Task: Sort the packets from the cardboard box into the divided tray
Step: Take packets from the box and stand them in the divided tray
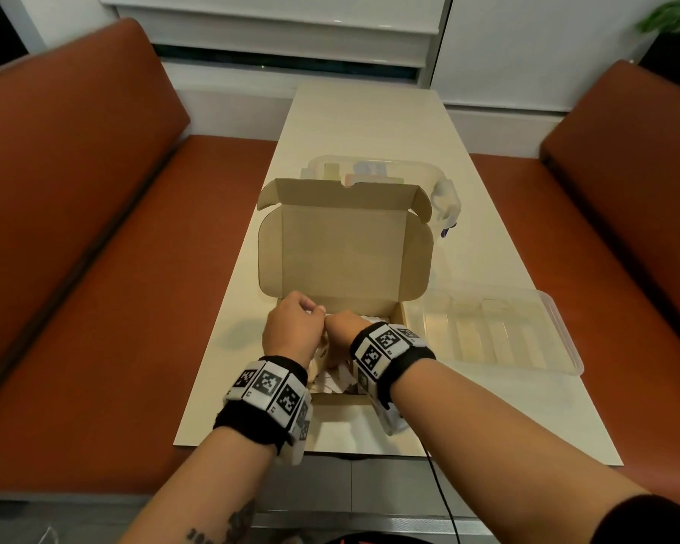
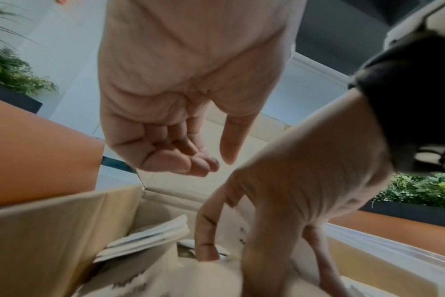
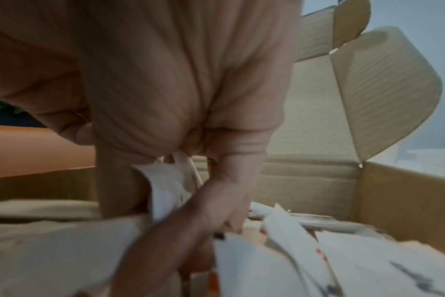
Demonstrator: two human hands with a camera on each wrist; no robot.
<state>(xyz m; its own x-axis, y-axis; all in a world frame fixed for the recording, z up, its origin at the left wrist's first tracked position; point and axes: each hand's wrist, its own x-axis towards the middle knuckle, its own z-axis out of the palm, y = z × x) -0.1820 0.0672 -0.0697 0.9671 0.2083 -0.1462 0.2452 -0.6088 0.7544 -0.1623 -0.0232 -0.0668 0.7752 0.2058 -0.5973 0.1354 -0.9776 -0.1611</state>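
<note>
The packets (image 3: 280,251) lie heaped in the cardboard box (image 1: 342,245); the divided tray (image 1: 558,327) just right of it on the tabletop (image 1: 370,119) looks empty, so sorting has barely begun. The right hand (image 1: 344,327) pinches what seems a packet; the left hand (image 1: 291,323) hovers loosely curled, holding nothing.

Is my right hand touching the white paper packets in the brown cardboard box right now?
Touching. The right wrist view shows the right hand with its fingers curled around white paper packets inside the brown cardboard box.
</note>
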